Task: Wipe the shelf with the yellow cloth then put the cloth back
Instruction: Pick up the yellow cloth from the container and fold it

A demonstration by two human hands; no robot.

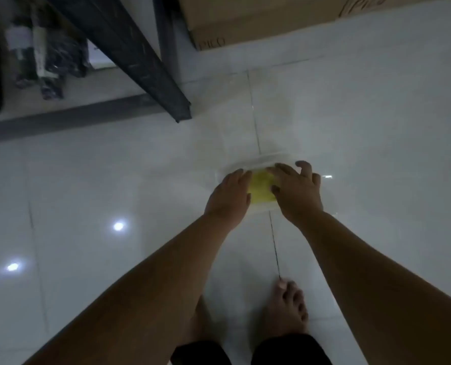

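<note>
Reaching down, both hands meet at a clear plastic tub [261, 159] on glossy tile; left hand [229, 194] rests flat on its left side; right hand [296, 189] pinches the soft yellow cloth [261, 190] inside.

Both forearms are bare from the lower edge of the view up to the wrists, with no sleeve, watch or band showing on either. The left hand [228, 196] and the right hand [296, 189] carry no gloves, and no rings can be made out in the dim, blurred view. Below them the feet are bare, the right foot [285, 309] showing its toes plainly. Dark clothing, probably black shorts [290, 349], covers the legs at the bottom edge.
</note>
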